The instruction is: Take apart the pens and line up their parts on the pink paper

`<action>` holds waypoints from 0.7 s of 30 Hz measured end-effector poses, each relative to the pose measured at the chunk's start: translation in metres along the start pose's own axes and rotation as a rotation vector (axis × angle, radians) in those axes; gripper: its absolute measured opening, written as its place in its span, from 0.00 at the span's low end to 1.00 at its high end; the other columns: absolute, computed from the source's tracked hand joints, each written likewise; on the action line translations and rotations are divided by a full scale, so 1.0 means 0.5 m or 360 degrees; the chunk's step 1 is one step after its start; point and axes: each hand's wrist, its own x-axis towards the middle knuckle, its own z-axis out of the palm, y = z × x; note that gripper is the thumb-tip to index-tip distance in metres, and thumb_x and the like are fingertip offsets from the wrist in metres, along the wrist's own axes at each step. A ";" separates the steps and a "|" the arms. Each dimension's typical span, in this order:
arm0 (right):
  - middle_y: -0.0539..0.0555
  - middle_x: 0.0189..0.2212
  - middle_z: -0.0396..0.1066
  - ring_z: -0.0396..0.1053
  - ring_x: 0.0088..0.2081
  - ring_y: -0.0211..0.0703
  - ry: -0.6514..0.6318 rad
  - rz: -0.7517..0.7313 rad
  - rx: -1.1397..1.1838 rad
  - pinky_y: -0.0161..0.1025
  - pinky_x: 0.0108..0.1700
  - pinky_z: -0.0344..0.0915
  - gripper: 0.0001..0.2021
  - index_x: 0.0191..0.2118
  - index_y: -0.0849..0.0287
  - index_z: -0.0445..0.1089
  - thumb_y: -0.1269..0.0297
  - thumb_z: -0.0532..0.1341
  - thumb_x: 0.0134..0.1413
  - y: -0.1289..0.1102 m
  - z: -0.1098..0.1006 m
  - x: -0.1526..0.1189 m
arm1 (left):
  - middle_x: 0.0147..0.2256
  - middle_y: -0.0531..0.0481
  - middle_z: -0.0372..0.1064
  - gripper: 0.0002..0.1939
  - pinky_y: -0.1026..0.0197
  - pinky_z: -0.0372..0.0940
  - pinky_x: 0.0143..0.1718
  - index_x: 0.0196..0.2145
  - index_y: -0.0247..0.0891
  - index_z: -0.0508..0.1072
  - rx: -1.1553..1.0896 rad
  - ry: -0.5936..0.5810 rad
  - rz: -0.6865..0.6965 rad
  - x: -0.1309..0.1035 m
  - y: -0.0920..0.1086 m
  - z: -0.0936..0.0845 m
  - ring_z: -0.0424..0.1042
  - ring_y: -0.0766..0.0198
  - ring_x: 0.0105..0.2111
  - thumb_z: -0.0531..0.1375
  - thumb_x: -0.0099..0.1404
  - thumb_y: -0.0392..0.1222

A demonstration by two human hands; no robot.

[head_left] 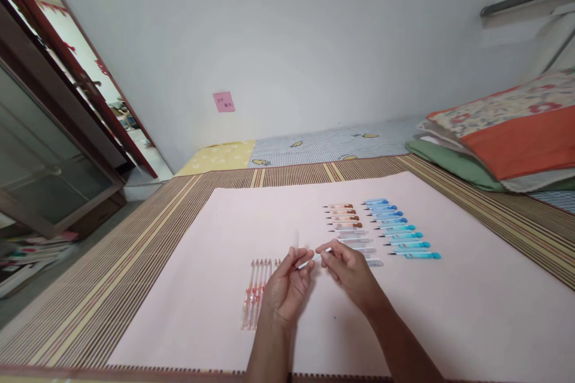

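Observation:
My left hand point(290, 287) and my right hand point(348, 269) meet over the pink sheet, fingers closed on a thin white pen point(318, 255) that spans the gap between them. From the top of my left hand rises a pale translucent piece point(296, 238), perhaps a pen cap. Partly behind my left wrist lie several clear pens with reddish parts point(254, 290), side by side. Beyond my right hand is a column of pens, brown-ended ones point(345, 217) at the far end and pale grey ones point(359, 241) nearer. To its right runs a column of blue pens point(399, 230).
The pink sheet point(179, 287) lies on a striped mat point(112, 251). Folded bedding point(521, 137) is piled at the right. A wall point(314, 42) with a pink note point(223, 102) stands behind. A door and a glass-fronted cabinet point(49, 161) are at the left.

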 end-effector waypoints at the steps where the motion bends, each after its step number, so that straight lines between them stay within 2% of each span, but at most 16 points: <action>1: 0.48 0.22 0.67 0.58 0.23 0.37 0.0020 -0.0038 -0.0082 0.36 0.26 0.56 0.18 0.36 0.56 0.79 0.44 0.68 0.51 -0.002 0.000 -0.001 | 0.31 0.41 0.81 0.11 0.69 0.73 0.31 0.31 0.27 0.80 0.0005 0.0007 0.0018 -0.001 0.000 0.001 0.79 0.65 0.28 0.61 0.69 0.35; 3: 0.48 0.22 0.65 0.59 0.26 0.39 0.0117 -0.0094 -0.0190 0.37 0.30 0.58 0.18 0.37 0.55 0.80 0.45 0.68 0.51 -0.007 -0.004 -0.003 | 0.29 0.40 0.80 0.12 0.69 0.73 0.30 0.30 0.27 0.80 0.0091 -0.0046 0.0036 -0.003 -0.001 0.002 0.78 0.66 0.25 0.62 0.69 0.37; 5: 0.47 0.21 0.63 0.58 0.26 0.39 0.0197 -0.0078 -0.0174 0.37 0.30 0.57 0.20 0.40 0.54 0.80 0.43 0.68 0.51 -0.011 -0.010 -0.002 | 0.27 0.40 0.80 0.13 0.70 0.70 0.25 0.29 0.27 0.80 0.0272 -0.0177 0.0023 -0.007 -0.003 0.000 0.76 0.67 0.21 0.64 0.67 0.40; 8: 0.47 0.23 0.64 0.54 0.22 0.36 0.0133 0.0039 -0.0017 0.36 0.26 0.52 0.24 0.44 0.55 0.80 0.41 0.69 0.48 -0.010 -0.020 0.002 | 0.23 0.40 0.78 0.18 0.70 0.65 0.18 0.26 0.26 0.79 0.0545 -0.0413 -0.0069 -0.012 -0.009 -0.003 0.73 0.67 0.17 0.67 0.64 0.48; 10: 0.48 0.25 0.68 0.51 0.21 0.33 0.0047 0.0074 0.0057 0.36 0.24 0.49 0.25 0.41 0.56 0.80 0.41 0.70 0.46 -0.008 -0.024 0.004 | 0.22 0.41 0.77 0.22 0.71 0.63 0.16 0.25 0.26 0.79 0.0635 -0.0505 -0.0130 -0.013 -0.013 -0.003 0.72 0.67 0.15 0.67 0.62 0.52; 13: 0.49 0.25 0.69 0.49 0.20 0.30 0.0029 0.0047 0.0090 0.35 0.22 0.46 0.22 0.36 0.58 0.79 0.42 0.71 0.46 -0.006 -0.025 0.004 | 0.22 0.42 0.77 0.23 0.71 0.62 0.16 0.25 0.27 0.78 0.0656 -0.0539 -0.0140 -0.010 -0.018 -0.004 0.72 0.68 0.14 0.67 0.62 0.55; 17: 0.44 0.17 0.59 0.48 0.19 0.31 0.0055 0.0006 0.0069 0.34 0.22 0.44 0.20 0.35 0.59 0.78 0.44 0.69 0.50 -0.002 -0.021 0.002 | 0.22 0.41 0.77 0.27 0.70 0.61 0.15 0.26 0.27 0.78 0.0622 -0.0596 -0.0142 -0.003 -0.020 -0.010 0.72 0.66 0.15 0.63 0.64 0.59; 21: 0.50 0.24 0.70 0.51 0.20 0.31 0.0133 -0.0062 0.0011 0.35 0.22 0.48 0.19 0.37 0.58 0.80 0.45 0.68 0.52 0.008 -0.021 0.005 | 0.22 0.39 0.78 0.27 0.69 0.61 0.15 0.27 0.25 0.78 0.0587 -0.0608 -0.0151 -0.002 -0.020 -0.012 0.73 0.65 0.15 0.63 0.64 0.58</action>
